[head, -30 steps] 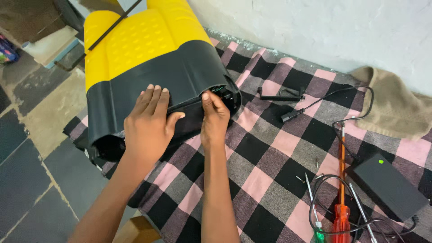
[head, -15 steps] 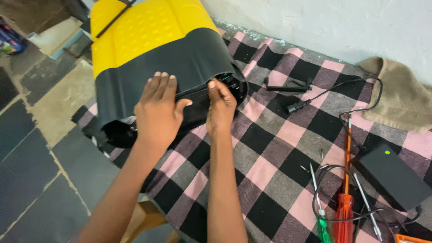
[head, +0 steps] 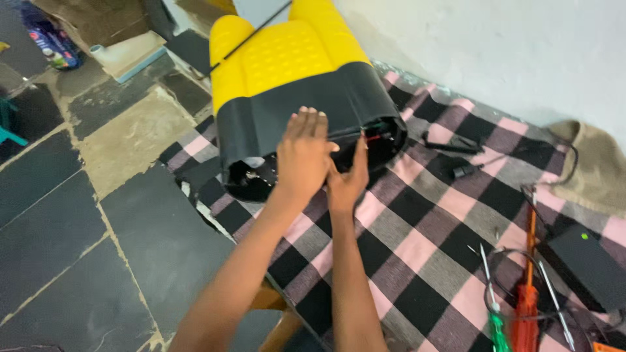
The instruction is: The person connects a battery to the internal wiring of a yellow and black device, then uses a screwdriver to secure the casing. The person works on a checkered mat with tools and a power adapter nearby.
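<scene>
Same hands (head: 323,166) on sprayer base (head: 306,124)

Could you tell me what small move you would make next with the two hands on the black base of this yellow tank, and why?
Probably slide the right hand toward the open end, where red and green wires show. The left hand already lies flat on the black base of the yellow tank, steadying it on the checked cloth.

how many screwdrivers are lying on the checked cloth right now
2, both at the lower right of the pink-and-black checked cloth: a small green-handled screwdriver and, beside it on the right, a long orange-red-handled screwdriver. The frame edge cuts both handles, so more may lie beyond view.
</scene>
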